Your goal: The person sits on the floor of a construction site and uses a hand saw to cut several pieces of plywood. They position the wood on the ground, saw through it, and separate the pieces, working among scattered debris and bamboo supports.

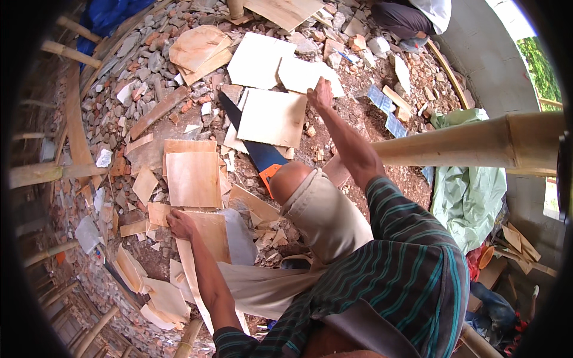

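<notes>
My right hand (321, 94) reaches far forward, its fingers closed on the near edge of a pale, sunlit plywood piece (301, 73). Another bright plywood piece (255, 59) lies against it on the left. My left hand (182, 225) is closed at the edge of a small plywood offcut (159, 213), next to a larger plywood board (209, 235). Between my hands, a square plywood panel (273, 117) lies partly over the dark blade of a handsaw (262, 154). The saw's orange handle (271, 178) is beside my knee. Stacked plywood squares (193, 179) lie beyond my left hand.
Broken brick and stone rubble (149, 77) covers the ground. A thick bamboo pole (447, 143) crosses at the right, above a pale green tarp (468, 203). Another person (406, 21) crouches at the far right by a grey wall (495, 65). Wood scraps (167, 298) lie lower left.
</notes>
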A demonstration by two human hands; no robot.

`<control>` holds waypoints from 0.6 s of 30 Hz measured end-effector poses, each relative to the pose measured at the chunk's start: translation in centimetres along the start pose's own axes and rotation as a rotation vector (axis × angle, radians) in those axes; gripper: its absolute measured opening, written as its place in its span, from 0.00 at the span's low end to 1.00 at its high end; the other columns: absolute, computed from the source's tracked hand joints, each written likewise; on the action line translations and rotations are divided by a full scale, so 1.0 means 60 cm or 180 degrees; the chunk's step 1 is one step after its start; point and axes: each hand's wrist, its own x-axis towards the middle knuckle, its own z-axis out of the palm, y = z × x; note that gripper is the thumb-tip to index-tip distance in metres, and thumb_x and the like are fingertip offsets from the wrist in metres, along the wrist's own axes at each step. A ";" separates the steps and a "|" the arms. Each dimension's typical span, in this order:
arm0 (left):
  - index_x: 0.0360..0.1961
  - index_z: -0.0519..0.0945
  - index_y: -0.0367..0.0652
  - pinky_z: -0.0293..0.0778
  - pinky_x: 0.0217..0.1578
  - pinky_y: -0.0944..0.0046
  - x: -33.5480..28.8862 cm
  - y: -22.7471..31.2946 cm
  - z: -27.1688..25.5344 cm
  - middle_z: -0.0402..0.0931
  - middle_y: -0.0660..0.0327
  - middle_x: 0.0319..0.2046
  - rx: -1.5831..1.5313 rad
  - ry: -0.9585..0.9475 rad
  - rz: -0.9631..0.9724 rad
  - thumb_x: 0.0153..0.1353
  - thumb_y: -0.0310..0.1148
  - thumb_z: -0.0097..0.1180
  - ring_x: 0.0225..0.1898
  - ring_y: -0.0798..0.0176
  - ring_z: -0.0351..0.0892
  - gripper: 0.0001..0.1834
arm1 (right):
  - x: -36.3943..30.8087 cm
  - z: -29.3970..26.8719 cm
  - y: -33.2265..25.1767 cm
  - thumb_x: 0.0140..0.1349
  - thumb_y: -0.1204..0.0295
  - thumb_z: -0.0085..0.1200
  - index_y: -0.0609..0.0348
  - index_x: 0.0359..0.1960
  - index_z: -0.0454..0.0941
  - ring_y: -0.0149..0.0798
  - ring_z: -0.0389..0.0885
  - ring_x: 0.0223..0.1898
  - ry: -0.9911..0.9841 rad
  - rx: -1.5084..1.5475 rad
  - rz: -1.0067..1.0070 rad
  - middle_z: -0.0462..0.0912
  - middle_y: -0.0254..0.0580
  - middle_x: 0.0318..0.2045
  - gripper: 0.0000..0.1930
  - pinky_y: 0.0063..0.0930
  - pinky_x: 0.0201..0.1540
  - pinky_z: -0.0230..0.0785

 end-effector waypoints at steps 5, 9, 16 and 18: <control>0.45 0.75 0.40 0.67 0.48 0.46 -0.005 0.002 -0.008 0.76 0.47 0.44 -0.0118 -0.0073 0.0056 0.64 0.51 0.34 0.46 0.42 0.74 0.26 | 0.150 0.014 0.033 0.33 0.42 0.70 0.58 0.69 0.41 0.60 0.49 0.67 -0.1286 -0.1498 -0.0650 0.49 0.62 0.66 0.66 0.56 0.62 0.56; 0.44 0.74 0.39 0.66 0.48 0.45 -0.010 0.002 -0.011 0.75 0.45 0.45 -0.0288 -0.0052 0.0225 0.63 0.50 0.34 0.47 0.41 0.73 0.26 | 0.184 0.007 0.048 0.28 0.37 0.68 0.60 0.69 0.41 0.58 0.46 0.69 -0.1665 -0.1663 -0.0710 0.48 0.58 0.68 0.70 0.67 0.64 0.42; 0.43 0.74 0.42 0.67 0.46 0.45 -0.011 0.010 -0.010 0.77 0.49 0.43 -0.0191 0.0059 -0.0133 0.64 0.48 0.34 0.44 0.41 0.76 0.23 | 0.212 -0.024 0.056 0.33 0.39 0.65 0.65 0.62 0.59 0.58 0.56 0.64 -0.1664 -0.2004 -0.0673 0.60 0.59 0.61 0.57 0.56 0.62 0.50; 0.42 0.74 0.41 0.67 0.46 0.45 -0.012 0.010 -0.011 0.77 0.48 0.42 -0.0238 0.0094 -0.0081 0.64 0.48 0.35 0.43 0.41 0.76 0.23 | 0.241 -0.044 0.063 0.40 0.41 0.62 0.61 0.58 0.66 0.54 0.66 0.59 -0.1659 -0.1711 -0.0663 0.68 0.56 0.56 0.47 0.48 0.58 0.59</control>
